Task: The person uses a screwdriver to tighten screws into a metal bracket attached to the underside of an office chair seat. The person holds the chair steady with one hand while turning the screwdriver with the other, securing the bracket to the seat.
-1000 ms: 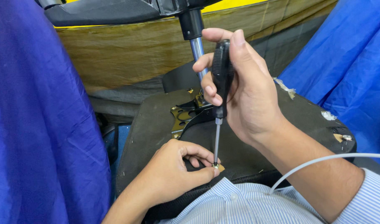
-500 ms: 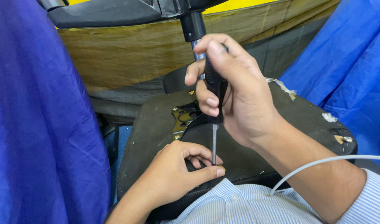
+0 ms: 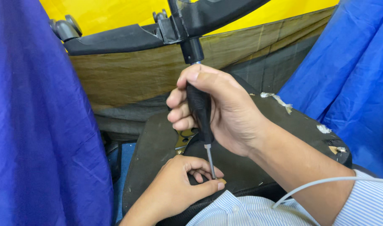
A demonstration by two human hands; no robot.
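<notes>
Leftmost, a deep blue crinkled plastic sheet fills the left side of the frame from top to bottom. Beside it, along the upper part of the frame, the black plastic legs of an upturned chair base stretch across, with a castor at the upper left. Below centre lies the dark, flat underside of a chair seat, speckled with bits of debris. The left hand rests on it at the lower middle, its grip curled nearly closed, thumb and forefinger pinching around the tip of the tool; whether a small screw sits between them cannot be told. Just above, the right hand has its grip wrapped tight around the black ribbed handle of a slim metal-shafted screwdriver, held nearly upright, tip down against the seat between the left fingers. A striped pale-blue shirt sleeve and a thin white cable cross the lower right. Another blue sheet covers the right side.
</notes>
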